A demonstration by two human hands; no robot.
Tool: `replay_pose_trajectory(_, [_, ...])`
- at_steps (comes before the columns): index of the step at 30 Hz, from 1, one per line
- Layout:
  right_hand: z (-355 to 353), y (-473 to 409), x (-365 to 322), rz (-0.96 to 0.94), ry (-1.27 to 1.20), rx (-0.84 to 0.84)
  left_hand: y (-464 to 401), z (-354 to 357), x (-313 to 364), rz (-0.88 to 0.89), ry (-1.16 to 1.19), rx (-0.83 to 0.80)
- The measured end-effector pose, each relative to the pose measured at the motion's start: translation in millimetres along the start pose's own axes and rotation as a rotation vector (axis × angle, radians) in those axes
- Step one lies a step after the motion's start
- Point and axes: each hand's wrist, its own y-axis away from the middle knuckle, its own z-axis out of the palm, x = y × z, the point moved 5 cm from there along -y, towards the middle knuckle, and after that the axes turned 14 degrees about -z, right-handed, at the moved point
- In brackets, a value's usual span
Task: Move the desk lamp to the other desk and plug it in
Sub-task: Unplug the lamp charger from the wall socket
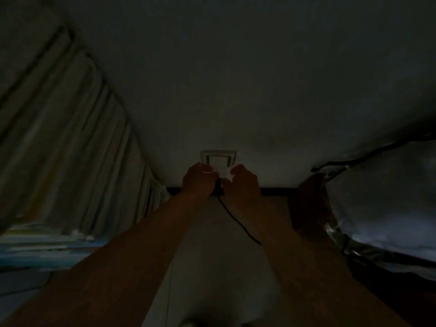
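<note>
1. The plug (219,182) is a small dark shape at the lower edge of the white wall socket (218,159), just below frame centre; the room is too dim to tell whether its pins are seated or only touching the faceplate
2. The black cord (236,220) runs from the plug toward 5 o'clock, passing between the two forearms and disappearing behind the right one; the desk lamp itself is not in view
3. The left hand (199,179) sits at 9 o'clock of the plug, fingers curled and touching it; it seems to pinch the plug, but I cannot tell how firmly
4. The right hand (243,182) is at 3 o'clock of the plug, fingers loosely bent and partly open, thumb near the socket face; whether it holds the plug or only steadies it is unclear
5. Judged step: pushing the plug home, late in the task
6. Risks: in this low light the pins may miss the holes and scrape the faceplate; a fingertip could slide forward onto the pins; a skewed push might bend them
7. The cord lies slack across the floor (212,256), so a knee or arm could snag it and drag the plug back out
8. A pale curtain (70,149) hangs at 9 o'clock, and a shiny dark bundle (377,208) lies at 3 o'clock, both well apart from the socket
</note>
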Motion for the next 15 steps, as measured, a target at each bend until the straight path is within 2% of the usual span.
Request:
replay_pose_trajectory(3, [15.6,-19.5,14.0,-0.051,0.019,0.021,-27.0,9.3,-9.3,0.012,0.003,0.020])
replay_pose_trajectory(8, [28.7,-45.8,27.9,-0.027,-0.050,0.121,-64.1,15.7,-11.8,0.000,0.015,0.054])
replay_pose_trajectory(15, [34.2,-68.1,27.5,-0.017,-0.092,0.165,-80.5,29.6,2.3,0.027,-0.014,-0.006])
